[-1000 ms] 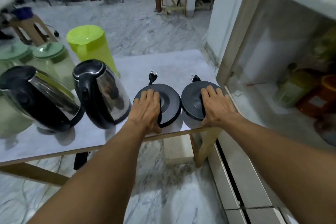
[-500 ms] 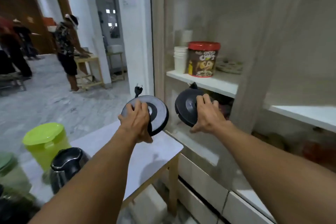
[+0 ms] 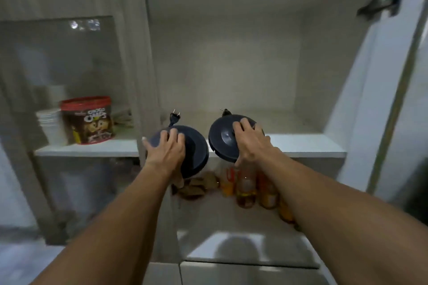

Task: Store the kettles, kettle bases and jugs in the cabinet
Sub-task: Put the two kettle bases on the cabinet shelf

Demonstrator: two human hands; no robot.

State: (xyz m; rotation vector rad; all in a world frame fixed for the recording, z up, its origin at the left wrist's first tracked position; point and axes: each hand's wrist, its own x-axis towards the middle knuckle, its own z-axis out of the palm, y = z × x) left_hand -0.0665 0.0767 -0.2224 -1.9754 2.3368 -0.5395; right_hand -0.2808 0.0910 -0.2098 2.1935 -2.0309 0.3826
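Big open cabinet [image 3: 231, 41] fills the view, its right-hand bay wide and bare, door [image 3: 393, 76] swung out to the right, and a white shelf [image 3: 308, 143] running across at hand height. Below that shelf, a cluster of bottles [image 3: 247, 187] with amber contents and some brown lumps beside them, too blurred to name. Off to the left, behind the glass panel, a red-lidded cereal tub [image 3: 89, 120] beside a stack of white cups [image 3: 52, 122]. Now the action: two dark round kettle bases in the air at the shelf's front edge. The left hand [image 3: 168, 146] is clamped over the left kettle base [image 3: 192, 148], fingers spread on top, disc tilted and level with the upright post between the bays. The right hand [image 3: 250, 139] grips the right kettle base [image 3: 223, 137], tipped up toward the camera, partly over the shelf lip. Small detail, a plug [image 3: 174, 116] sticks up behind the left disc, and another plug tip [image 3: 225, 112] pokes out behind the right one. Here's the risk, as I read it: the left disc sits so close to that post it could knock against it going in, and a loose plug or cord could snag the shelf edge. Let either disc slip at this tilt and it drops straight onto those bottles.
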